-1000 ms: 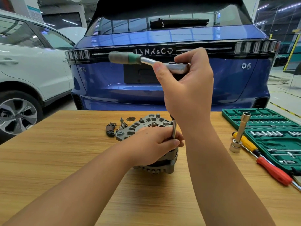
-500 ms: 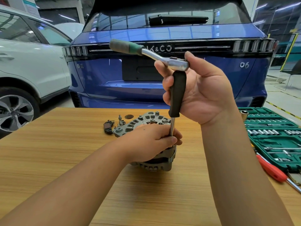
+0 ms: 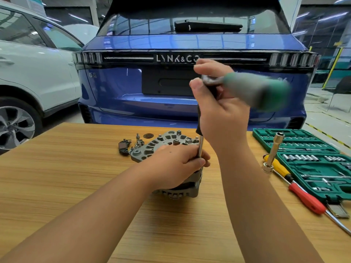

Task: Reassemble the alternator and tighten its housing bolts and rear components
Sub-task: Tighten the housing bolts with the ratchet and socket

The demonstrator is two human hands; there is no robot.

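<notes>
Ratchet handle (image 3: 254,92) swung right — hands (image 3: 178,166) over alternator (image 3: 152,149).

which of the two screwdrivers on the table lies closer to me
The red-handled screwdriver is closer; it lies at the near right by the green socket case. The yellow-handled screwdriver lies farther back, partly behind the upright silver socket extension.

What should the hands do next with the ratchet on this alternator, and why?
Probably keep swinging the ratchet handle to turn the bolt down. The right hand grips the ratchet's head end atop the upright extension shaft, the handle is motion-blurred, and the left hand steadies shaft and alternator.
</notes>
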